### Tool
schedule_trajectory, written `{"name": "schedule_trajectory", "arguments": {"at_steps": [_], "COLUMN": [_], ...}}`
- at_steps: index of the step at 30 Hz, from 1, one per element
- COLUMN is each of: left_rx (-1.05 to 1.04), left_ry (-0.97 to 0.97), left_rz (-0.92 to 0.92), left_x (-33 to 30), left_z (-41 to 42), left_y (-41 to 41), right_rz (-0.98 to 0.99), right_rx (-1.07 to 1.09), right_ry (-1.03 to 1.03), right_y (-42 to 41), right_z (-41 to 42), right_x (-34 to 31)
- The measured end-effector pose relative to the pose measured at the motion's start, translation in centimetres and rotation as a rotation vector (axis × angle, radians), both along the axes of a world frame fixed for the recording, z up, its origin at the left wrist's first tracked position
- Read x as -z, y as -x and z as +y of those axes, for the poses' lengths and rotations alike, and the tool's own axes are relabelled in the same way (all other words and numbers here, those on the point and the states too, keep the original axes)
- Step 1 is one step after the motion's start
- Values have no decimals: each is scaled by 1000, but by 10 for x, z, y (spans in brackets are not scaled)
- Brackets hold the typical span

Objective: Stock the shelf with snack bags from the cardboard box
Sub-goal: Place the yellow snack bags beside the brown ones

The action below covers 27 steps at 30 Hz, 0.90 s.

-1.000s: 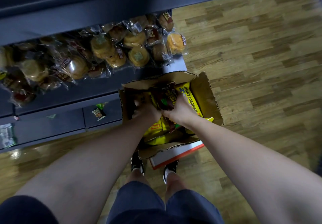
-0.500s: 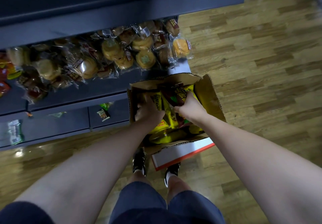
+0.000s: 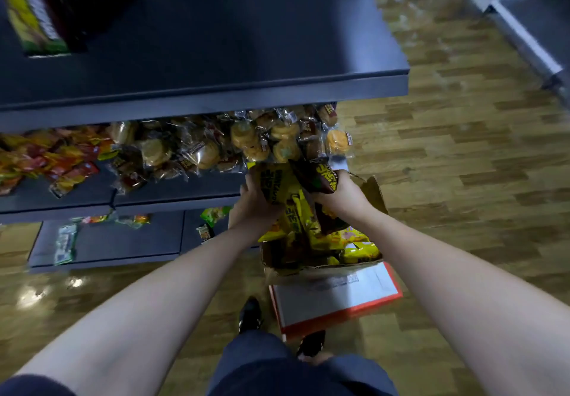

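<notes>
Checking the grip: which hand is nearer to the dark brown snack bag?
Right. The right hand grips the dark brown snack bag from its right side; the left hand is farther left, holding yellow snack bags.

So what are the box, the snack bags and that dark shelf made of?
The box looks like plain brown corrugated cardboard, matte, with a raw bent flap. The snack bags seem glossy printed plastic film; they crinkle and catch the light. The shelf looks like dark painted metal with a smooth, thin, straight edge, though that is a guess.
</notes>
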<state>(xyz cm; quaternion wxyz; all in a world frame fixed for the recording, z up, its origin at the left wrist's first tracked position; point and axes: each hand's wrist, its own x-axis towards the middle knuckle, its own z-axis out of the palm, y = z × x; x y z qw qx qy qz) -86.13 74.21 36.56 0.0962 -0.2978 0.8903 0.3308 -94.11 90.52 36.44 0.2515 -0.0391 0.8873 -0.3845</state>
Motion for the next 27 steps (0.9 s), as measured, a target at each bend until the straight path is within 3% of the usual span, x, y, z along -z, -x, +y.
{"name": "schedule_trajectory", "arguments": {"at_steps": [7, 16, 27], "left_rx": [-4, -156, -332], "left_ry": [113, 321, 312], "left_rz": [233, 479, 660], "left_x": [-45, -111, -163], "left_z": [-28, -79, -164], "left_y": [-36, -74, -76], "right_rz": [215, 334, 449], "right_rx": [-206, -326, -367], "right_ry": [132, 302, 339], "right_y": [-18, -26, -22], "right_z": [-28, -81, -171], "right_x": [-58, -132, -189]}}
